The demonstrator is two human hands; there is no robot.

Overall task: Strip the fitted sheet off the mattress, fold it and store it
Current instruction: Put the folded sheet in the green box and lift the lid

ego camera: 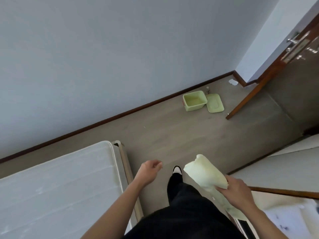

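Right hand [237,190] grasping the folded sheet [205,171], carried toward the open green box [195,100] for storage; left hand [150,171] relaxed, holding nothing; mattress [57,183] bare.

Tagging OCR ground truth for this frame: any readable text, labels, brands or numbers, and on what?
None readable.
Green box and its lid: no label visible.
Folded sheet in the right hand: plain.
Mattress: plain.
Dark marks on the white surface at bottom right: too blurred to tell if text.
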